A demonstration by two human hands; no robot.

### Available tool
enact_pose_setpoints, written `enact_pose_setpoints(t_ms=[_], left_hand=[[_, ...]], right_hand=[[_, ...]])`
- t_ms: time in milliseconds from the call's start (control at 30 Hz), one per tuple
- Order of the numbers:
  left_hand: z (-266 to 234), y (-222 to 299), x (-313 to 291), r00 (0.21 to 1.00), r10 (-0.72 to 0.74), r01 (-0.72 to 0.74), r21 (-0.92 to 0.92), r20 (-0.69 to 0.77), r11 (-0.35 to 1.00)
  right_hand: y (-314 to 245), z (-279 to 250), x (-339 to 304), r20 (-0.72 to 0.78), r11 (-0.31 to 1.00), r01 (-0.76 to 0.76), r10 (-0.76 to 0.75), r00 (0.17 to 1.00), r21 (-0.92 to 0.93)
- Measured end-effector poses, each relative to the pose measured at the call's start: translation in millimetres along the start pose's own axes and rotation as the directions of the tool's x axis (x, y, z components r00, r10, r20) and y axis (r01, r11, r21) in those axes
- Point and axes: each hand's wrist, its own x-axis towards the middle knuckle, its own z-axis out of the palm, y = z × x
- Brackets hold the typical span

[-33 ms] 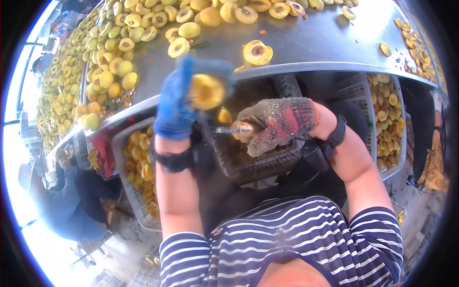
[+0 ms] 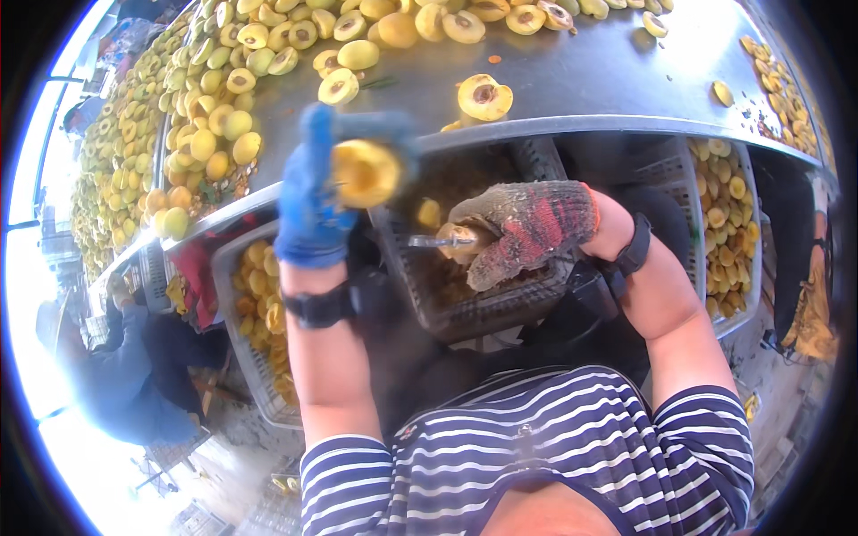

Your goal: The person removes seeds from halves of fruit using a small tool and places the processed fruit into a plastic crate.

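A yellow stone-fruit half (image 2: 366,173) was held, hollow side showing, in the blue-gloved left hand (image 2: 315,198), just in front of the table edge (image 2: 572,125); no stone was seen in it, so its coring was judged done or nearly done. A metal-shanked tool (image 2: 431,241) was gripped in the right hand (image 2: 527,234), in a grey and red glove, its tip pointed toward the left hand and apart from the fruit. Beneath the hands a dark crate (image 2: 460,323) was placed, its contents too dim to be told; near its far left corner a small yellow piece (image 2: 429,213) was seen, whether resting or falling could not be told. Much seemed left: on the steel table (image 2: 599,80) a large heap of fruit (image 2: 210,112) was spread, many halves brown-centred, and one brown-centred half (image 2: 484,97) was set near the edge. Finished work was suggested by the yellow pieces massed in the left crate (image 2: 245,357) and the right crate (image 2: 753,259). The space between table edge and lap was crowded by the crates, and the left glove was blurred. Farther left a co-worker (image 2: 134,366) was seated.
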Motion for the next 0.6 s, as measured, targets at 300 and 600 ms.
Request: enact_pose_setpoints(t_ms=[300,600], left_hand=[[-57.7,63.5,-74.8,0.778,0.401,0.135,0.752,-0.484,0.645],[-81.9,-35.8,107.9,0.957,0.142,0.230,0.959,-0.254,0.164]], right_hand=[[-2.8,4.7,-14.3,-0.212,0.980,0.182,-0.162,0.964,0.078],[7.6,4.4,-7.4,-0.531,0.991,0.134,-0.117,0.839,-0.008]])
